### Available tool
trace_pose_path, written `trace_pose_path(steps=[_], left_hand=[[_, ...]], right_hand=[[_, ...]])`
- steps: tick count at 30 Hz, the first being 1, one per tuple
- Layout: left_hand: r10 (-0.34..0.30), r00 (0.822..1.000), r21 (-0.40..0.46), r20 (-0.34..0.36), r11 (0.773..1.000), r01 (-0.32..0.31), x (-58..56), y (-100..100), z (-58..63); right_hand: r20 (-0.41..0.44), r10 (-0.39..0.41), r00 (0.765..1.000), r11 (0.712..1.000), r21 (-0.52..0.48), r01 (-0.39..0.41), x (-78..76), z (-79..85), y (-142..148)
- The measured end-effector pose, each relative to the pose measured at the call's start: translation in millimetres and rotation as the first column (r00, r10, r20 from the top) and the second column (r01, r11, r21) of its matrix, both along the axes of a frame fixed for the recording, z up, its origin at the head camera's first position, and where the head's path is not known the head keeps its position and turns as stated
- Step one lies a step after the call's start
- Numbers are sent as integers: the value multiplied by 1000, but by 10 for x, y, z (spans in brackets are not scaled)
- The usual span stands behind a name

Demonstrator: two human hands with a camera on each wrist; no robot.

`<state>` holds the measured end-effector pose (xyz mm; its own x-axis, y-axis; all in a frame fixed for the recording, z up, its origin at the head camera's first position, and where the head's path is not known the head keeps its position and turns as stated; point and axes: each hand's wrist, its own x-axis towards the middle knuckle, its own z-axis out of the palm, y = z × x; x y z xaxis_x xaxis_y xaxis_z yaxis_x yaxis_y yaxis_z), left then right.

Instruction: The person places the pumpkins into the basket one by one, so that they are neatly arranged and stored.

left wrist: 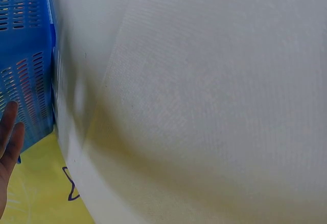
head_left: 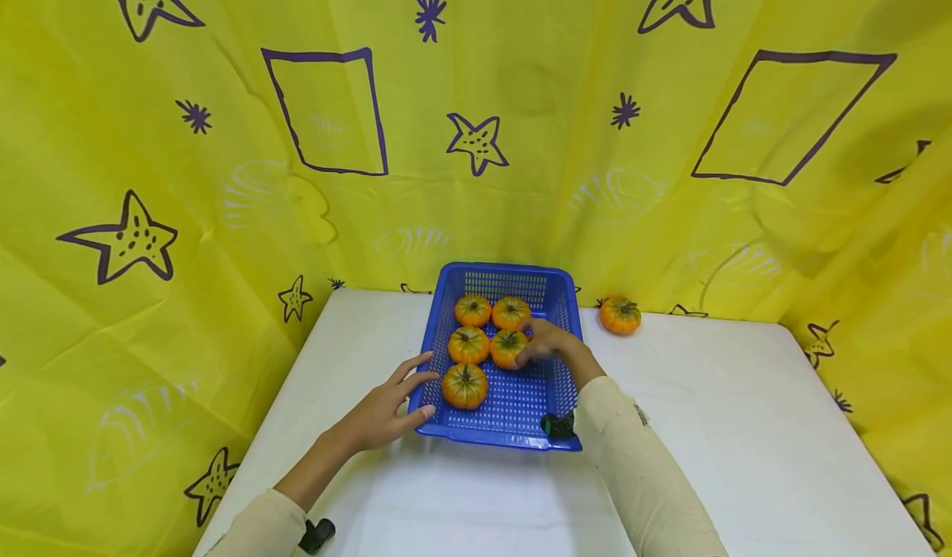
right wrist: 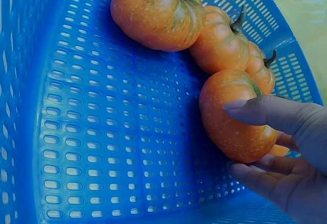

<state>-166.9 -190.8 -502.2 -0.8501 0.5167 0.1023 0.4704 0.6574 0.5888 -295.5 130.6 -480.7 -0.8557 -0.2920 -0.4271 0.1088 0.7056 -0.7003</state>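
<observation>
A blue plastic basket [head_left: 513, 438] with slotted walls sits on the white table, with several small orange pumpkins in it. Inside it, my right hand [head_left: 546, 340] holds one pumpkin [head_left: 507, 349], second from the front. The right wrist view shows the thumb on one side of this pumpkin [right wrist: 232, 117] and fingers at its other side. Three more pumpkins stand beyond it there, the nearest a large one [right wrist: 158, 15]. My left hand [head_left: 383, 415] is at the basket's left rim with its fingers extended; whether they all touch it I cannot tell.
One more pumpkin [head_left: 620, 316] lies on the white table [head_left: 714, 425] to the right of the basket, near the back edge. A yellow curtain [head_left: 535, 193] with dark star and square drawings hangs behind and at both sides.
</observation>
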Motion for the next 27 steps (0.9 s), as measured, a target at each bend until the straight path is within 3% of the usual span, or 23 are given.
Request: trace_pose_path(steps=[27], left_hand=[[15,1000,-18,4,1000,-15,1,15,-15]], right_hand=[[20,-6,1000,1000,7,5,43,59,13]])
